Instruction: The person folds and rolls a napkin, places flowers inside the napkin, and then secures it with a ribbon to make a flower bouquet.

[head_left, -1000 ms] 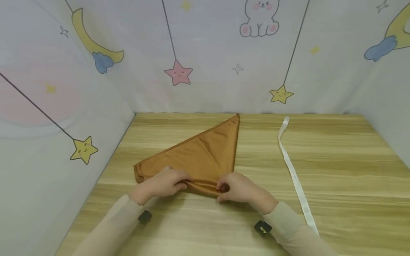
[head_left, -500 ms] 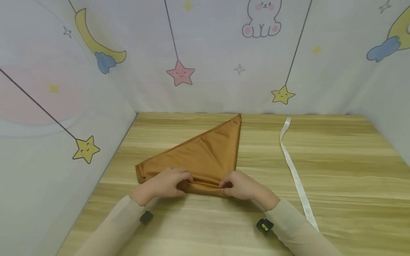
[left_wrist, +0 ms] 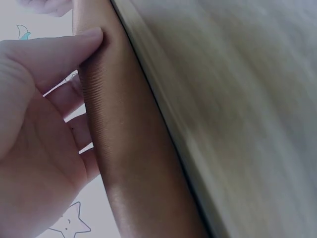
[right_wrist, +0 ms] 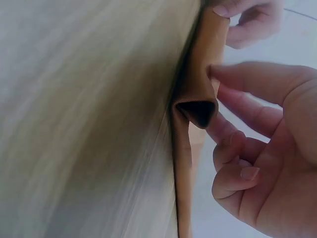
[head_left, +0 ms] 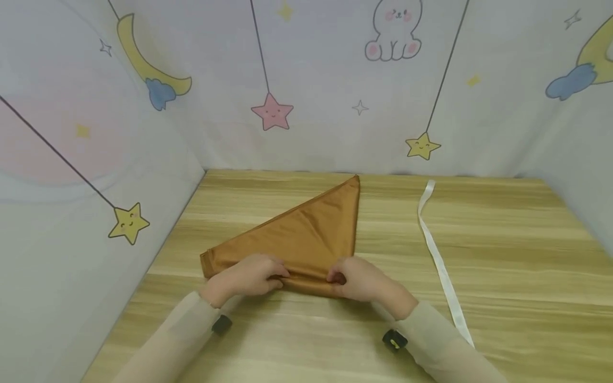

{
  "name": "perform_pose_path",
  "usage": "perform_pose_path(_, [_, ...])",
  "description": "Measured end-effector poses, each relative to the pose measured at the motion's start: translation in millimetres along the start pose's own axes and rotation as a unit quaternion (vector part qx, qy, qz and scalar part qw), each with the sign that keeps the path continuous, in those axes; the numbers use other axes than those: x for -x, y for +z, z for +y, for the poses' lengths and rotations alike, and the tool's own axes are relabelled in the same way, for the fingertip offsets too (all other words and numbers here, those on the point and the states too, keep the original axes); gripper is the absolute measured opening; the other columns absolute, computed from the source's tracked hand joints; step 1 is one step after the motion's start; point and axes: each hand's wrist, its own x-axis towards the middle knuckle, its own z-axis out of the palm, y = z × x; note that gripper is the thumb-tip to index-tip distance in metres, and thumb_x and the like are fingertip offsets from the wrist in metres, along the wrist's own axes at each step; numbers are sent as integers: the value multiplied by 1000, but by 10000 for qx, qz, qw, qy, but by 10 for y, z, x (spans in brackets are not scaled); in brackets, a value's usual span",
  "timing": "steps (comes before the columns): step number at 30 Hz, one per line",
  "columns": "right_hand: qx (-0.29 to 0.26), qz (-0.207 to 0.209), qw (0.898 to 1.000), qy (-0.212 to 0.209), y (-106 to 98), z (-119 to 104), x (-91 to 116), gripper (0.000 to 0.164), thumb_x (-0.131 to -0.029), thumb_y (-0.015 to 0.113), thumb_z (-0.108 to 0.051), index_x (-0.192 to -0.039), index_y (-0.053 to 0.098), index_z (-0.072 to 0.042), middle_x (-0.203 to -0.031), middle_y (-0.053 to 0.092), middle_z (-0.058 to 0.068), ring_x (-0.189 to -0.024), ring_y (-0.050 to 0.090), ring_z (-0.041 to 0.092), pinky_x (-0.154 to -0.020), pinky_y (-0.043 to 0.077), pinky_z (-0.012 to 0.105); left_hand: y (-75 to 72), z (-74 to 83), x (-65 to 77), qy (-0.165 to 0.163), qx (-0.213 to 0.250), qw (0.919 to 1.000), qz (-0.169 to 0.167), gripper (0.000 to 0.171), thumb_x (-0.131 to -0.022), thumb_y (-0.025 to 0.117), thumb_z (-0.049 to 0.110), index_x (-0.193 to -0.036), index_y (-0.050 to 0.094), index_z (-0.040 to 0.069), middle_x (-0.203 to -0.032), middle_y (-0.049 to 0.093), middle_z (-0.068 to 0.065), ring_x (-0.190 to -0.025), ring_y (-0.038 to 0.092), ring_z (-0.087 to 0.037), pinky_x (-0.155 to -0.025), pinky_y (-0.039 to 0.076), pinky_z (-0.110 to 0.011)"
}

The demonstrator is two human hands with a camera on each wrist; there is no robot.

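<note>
The cloth (head_left: pixel 297 236) on the table (head_left: pixel 306 346) looks light, soft and slippery, best held by its folded edge (head_left: pixel 308 287), which the left hand (head_left: pixel 252 274) pinches at seven o'clock and the right hand (head_left: pixel 361 279) at five.

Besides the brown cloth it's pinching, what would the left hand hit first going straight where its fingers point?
Probably the right hand, along the near edge of the cloth; depth is unclear.

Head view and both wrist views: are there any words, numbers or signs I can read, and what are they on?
No text can be read.
Black device by the right hand: yellow mark, too small to read.
Brown cloth, white ribbon: no writing shows.
</note>
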Motion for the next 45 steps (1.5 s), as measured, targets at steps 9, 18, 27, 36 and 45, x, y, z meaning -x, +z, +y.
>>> perform_pose_path(9, [1244,264,9911,-396,91,-64,32,24,-74,81,-27,-90,73,-10,-86,60,-3,-77,57,14,-71,49,31,18,10,-5,-497,576,9962,-414,28,-93,60,10,-120,64,6,-109,68,-4,-100,64,-19,-88,50,-37])
perform_pose_path(18, [728,63,9963,-461,88,-20,38,16,-87,71,-18,-94,74,-4,-90,64,2,-85,62,20,-75,51,33,66,37,39,-388,57,9990,-206,30,-88,69,19,-116,69,7,-97,52,5,-85,48,-11,-75,44,-30])
perform_pose_path(27, [-244,-166,9995,59,29,71,-15,15,-88,68,-12,-100,70,-1,-91,68,6,-85,63,19,-77,52,36,112,4,-7,-186,-42,9998,107,23,-88,68,10,-111,65,10,-107,65,-1,-101,62,-19,-88,50,-39])
perform_pose_path(36, [572,193,9979,-230,1,37,7,25,-83,75,-24,-99,69,-6,-89,62,-1,-79,57,13,-73,50,32,84,-1,-28,-211,209,9995,144,19,-92,63,10,-109,71,9,-99,59,5,-83,56,-7,-75,50,-26])
perform_pose_path(45, [1273,281,9906,-417,-1,20,-26,18,-81,74,-20,-93,74,-6,-80,53,-3,-70,48,9,-64,45,27,68,-4,-58,-250,92,9995,151,24,-93,61,7,-116,69,4,-94,54,2,-77,50,-9,-70,46,-25])
